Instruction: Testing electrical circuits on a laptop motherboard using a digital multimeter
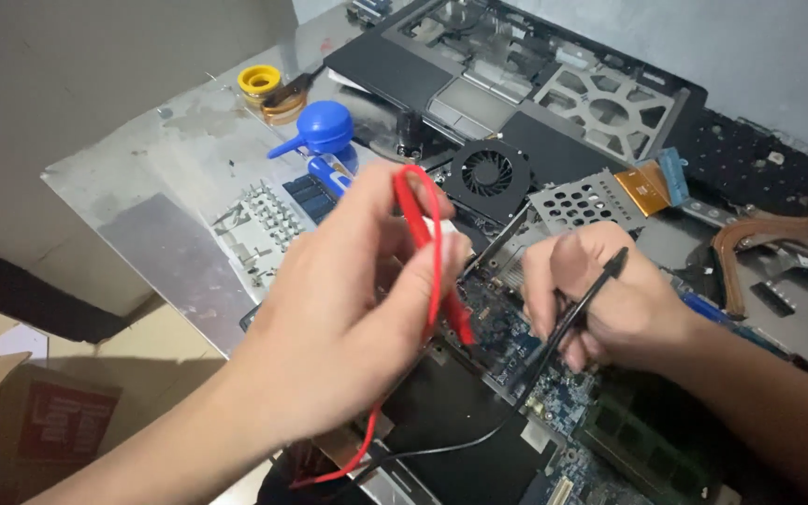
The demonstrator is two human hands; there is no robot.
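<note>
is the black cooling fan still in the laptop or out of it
Out. The black cooling fan lies loose on the metal table, beside the stripped laptop shell, not seated in it.

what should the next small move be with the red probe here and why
Probably lower the red probe in the left hand until its tip touches the blue circuit board. The right hand already angles the black probe down onto the board, while the red one looks raised above it.
</note>
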